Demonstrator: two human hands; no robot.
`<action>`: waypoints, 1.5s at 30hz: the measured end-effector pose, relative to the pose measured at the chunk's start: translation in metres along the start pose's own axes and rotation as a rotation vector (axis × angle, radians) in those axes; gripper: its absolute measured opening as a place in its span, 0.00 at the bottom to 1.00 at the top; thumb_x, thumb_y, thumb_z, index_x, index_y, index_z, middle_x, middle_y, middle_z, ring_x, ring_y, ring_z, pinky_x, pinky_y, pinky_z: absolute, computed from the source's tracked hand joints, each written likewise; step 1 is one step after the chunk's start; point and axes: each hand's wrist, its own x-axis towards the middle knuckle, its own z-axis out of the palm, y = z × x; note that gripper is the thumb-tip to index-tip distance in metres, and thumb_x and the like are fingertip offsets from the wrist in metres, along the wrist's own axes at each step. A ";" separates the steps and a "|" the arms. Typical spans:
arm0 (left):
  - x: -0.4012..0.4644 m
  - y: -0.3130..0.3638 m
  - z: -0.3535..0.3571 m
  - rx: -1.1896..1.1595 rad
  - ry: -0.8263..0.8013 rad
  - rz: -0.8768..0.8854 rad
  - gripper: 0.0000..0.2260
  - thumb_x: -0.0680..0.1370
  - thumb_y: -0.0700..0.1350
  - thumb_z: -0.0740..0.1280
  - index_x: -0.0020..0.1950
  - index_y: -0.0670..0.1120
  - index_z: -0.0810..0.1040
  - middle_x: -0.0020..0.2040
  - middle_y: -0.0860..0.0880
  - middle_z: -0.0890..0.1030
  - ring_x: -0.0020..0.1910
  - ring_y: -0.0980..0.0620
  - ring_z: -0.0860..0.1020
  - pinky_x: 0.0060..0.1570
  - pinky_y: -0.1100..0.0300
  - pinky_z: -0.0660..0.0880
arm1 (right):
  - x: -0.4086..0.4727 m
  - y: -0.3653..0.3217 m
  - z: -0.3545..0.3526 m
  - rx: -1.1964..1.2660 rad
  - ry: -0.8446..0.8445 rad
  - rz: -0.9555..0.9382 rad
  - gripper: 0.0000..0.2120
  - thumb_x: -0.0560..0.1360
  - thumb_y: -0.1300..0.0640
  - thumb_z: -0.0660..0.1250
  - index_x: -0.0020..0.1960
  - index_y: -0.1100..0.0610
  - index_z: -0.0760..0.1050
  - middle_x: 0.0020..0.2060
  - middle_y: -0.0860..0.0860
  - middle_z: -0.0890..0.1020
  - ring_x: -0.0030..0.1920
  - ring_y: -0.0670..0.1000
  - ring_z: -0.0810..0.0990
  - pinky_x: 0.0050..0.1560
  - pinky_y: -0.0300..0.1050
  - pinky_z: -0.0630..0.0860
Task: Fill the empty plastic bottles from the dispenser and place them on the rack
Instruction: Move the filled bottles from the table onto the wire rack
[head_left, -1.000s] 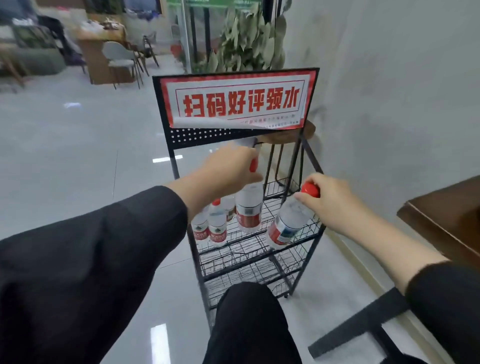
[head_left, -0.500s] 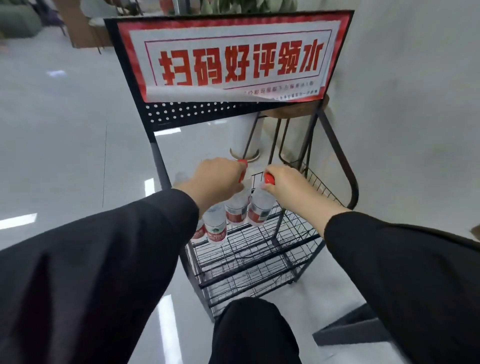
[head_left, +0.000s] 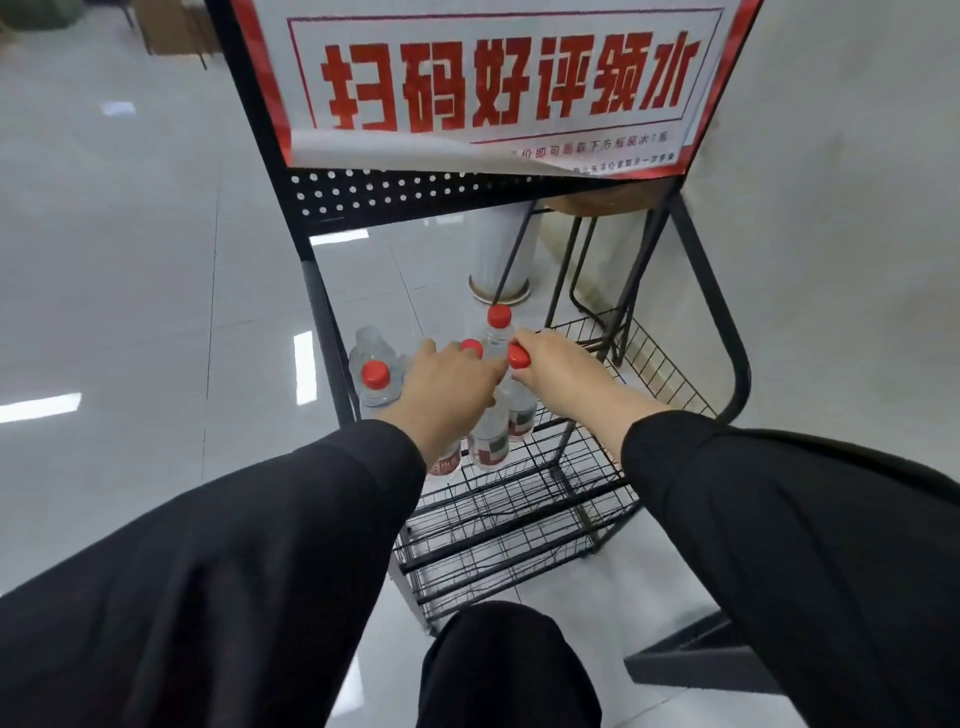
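We've got both hands on red caps: left hand (head_left: 451, 383) grasping one bottle (head_left: 488, 441), right hand (head_left: 553, 366) pinching another bottle (head_left: 521, 410), both standing on the rack (head_left: 670, 384) top shelf. Full, they'll feel heavy and slick, so grip the neck. More bottles at nine and twelve o'clock

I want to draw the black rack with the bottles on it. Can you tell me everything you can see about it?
The rack is a black metal frame with stacked wire-grid shelves and a low wire rail. On top sits a dotted black panel carrying a red-and-white sign whose lower edge is peeling. It stands upright on a shiny tiled floor, beside a pale wall. Clear red-capped bottles stand upright at the top shelf's left end. The left hand and right hand each hold a bottle there by its cap.
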 end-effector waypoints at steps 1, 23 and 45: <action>0.000 0.001 0.002 0.001 0.016 -0.006 0.15 0.82 0.52 0.67 0.68 0.53 0.72 0.56 0.47 0.81 0.59 0.43 0.77 0.59 0.46 0.67 | 0.002 0.000 -0.001 -0.008 -0.009 0.000 0.15 0.81 0.53 0.67 0.65 0.54 0.70 0.51 0.53 0.75 0.52 0.58 0.78 0.52 0.55 0.76; -0.002 0.007 0.011 -0.111 0.060 -0.070 0.17 0.78 0.60 0.70 0.59 0.50 0.74 0.51 0.50 0.80 0.53 0.44 0.79 0.58 0.46 0.68 | 0.014 0.003 -0.012 -0.018 -0.074 -0.005 0.23 0.83 0.52 0.63 0.77 0.53 0.65 0.66 0.56 0.74 0.63 0.58 0.76 0.59 0.51 0.72; 0.014 -0.001 0.006 -0.132 0.074 -0.174 0.10 0.82 0.51 0.68 0.58 0.46 0.74 0.51 0.47 0.81 0.53 0.43 0.79 0.58 0.47 0.68 | 0.002 0.012 -0.004 0.080 -0.021 -0.062 0.23 0.85 0.56 0.58 0.80 0.52 0.62 0.74 0.52 0.68 0.71 0.57 0.71 0.70 0.52 0.69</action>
